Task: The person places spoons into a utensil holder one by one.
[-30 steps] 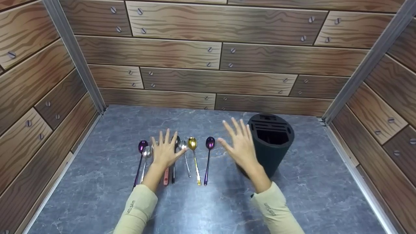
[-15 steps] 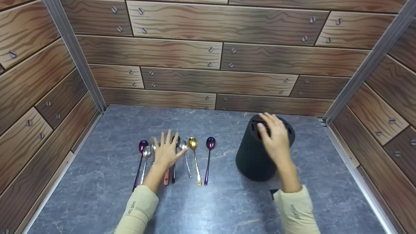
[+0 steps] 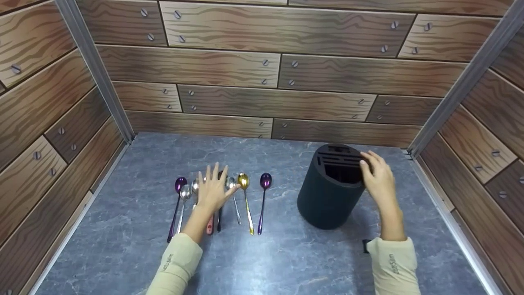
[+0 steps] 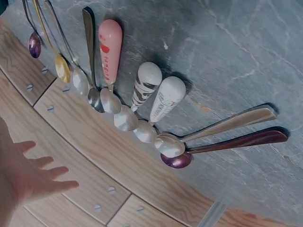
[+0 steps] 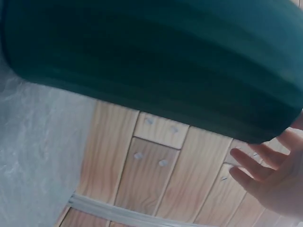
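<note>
A person's left hand point(image 3: 213, 192) hangs over a row of spoons point(image 3: 243, 181), well left of a dark green holder point(image 3: 327, 200), while the right hand point(image 3: 380, 180) curves at the holder's right rim.

Farthest from the holder lies a purple spoon point(image 3: 180, 185); silver, white-handled point(image 4: 148, 78), pink-handled point(image 4: 110, 52), dark and gold ones follow, with a second purple spoon point(image 3: 265, 180) nearest it. All lie side by side, glossy bowls pointing away from the person, seemingly so each stays separate. The left hand's fingers spread apart, clasping nothing. The matte holder stands upright, apparently to keep its slots and wide opening facing up. Right of it, the other fingers bend slightly, a little apart; whether they touch the rim cannot be told.
</note>
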The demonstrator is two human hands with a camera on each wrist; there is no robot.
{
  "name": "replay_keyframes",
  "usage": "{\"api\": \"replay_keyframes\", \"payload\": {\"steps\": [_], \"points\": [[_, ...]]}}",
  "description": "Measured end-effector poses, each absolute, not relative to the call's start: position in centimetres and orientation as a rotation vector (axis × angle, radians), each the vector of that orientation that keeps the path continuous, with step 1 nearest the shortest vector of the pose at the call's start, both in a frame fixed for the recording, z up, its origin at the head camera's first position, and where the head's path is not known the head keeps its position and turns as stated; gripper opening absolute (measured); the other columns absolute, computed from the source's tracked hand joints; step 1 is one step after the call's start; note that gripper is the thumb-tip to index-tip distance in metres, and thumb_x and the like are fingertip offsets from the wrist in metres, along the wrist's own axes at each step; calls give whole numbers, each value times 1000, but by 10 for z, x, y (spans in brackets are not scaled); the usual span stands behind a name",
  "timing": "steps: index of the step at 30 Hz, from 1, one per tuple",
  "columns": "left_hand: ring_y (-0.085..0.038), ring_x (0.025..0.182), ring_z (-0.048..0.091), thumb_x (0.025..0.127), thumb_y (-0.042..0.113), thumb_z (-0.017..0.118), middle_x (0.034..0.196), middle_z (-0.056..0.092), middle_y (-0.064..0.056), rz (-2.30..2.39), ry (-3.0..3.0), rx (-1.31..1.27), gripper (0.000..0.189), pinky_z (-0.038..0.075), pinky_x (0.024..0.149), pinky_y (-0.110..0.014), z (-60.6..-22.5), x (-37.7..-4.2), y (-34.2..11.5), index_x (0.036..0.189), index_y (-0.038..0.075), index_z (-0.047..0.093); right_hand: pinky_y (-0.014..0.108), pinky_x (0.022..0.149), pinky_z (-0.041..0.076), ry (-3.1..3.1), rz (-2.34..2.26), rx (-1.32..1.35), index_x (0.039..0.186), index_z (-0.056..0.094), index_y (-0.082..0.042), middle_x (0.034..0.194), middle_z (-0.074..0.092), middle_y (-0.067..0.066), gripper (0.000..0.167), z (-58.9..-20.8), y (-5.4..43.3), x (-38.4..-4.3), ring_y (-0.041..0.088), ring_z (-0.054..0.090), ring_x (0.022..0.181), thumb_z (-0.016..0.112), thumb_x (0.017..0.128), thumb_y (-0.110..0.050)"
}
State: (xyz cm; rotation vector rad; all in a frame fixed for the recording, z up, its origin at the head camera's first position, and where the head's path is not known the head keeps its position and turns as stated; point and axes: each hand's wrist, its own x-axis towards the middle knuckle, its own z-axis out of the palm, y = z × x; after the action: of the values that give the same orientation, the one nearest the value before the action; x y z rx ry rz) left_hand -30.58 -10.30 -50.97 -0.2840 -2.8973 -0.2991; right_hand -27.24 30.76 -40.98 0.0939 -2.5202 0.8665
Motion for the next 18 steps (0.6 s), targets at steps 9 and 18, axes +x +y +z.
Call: {"api": "replay_keyframes", "payload": {"steps": [9,18], "points": [[-40,130,23,89,60,39,144,28,-19,-328,-2908,-267,73,12,103,-57,-508,-306,-96,140,9,36,55,102,18,-2587,1062,144,135,42,1,142,33,19,42,-426,321,-278,39,25,130,38,100,-22],[-38,124,35,90,49,48,136,41,-18,-410,-2814,-343,63,23,102,-53,-509,-302,-85,133,3,44,49,104,19,-2462,1196,108,134,43,0,141,36,15,40,-435,320,-279,32,26,131,38,99,-18]]}}
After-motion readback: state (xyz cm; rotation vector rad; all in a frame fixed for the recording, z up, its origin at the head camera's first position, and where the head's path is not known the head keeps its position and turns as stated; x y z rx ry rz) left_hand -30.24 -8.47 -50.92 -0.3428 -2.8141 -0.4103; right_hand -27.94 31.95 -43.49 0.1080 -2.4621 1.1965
